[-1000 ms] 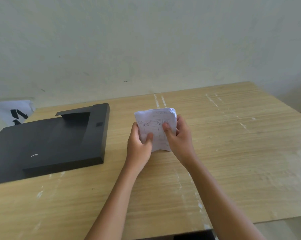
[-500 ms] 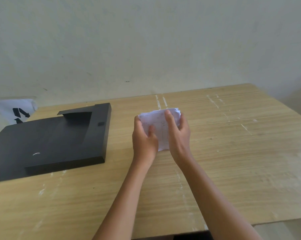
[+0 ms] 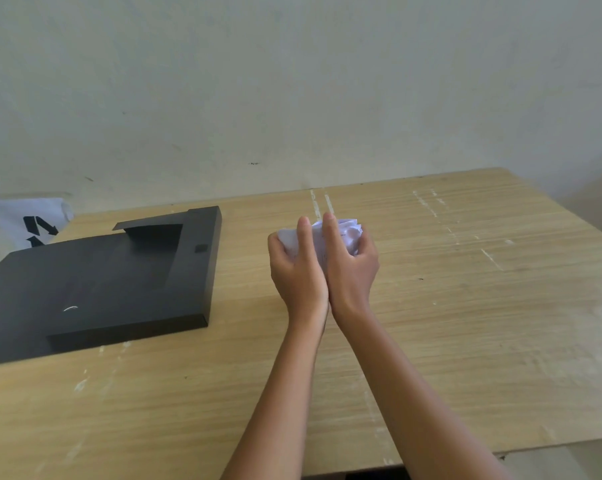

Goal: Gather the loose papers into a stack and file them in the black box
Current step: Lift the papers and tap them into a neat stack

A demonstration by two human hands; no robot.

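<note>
Papers [image 3: 349, 233] apparently between both hands

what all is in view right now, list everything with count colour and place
papers: one bundle, white with faint print, held between both hands above the middle of the table; number of sheets cannot be told
black box: one, black, lying flat and closed on the left part of the table
table: one, light wood grain with pale scuff marks, fills the lower half of the view
white item with black arrows: one, white and black, beyond the table's far left corner, partly cut off
wall: one, pale off-white, behind the table
left hand: one, fingers wrapped around the bundle's left side
right hand: one, fingers wrapped around the bundle's right side
</note>
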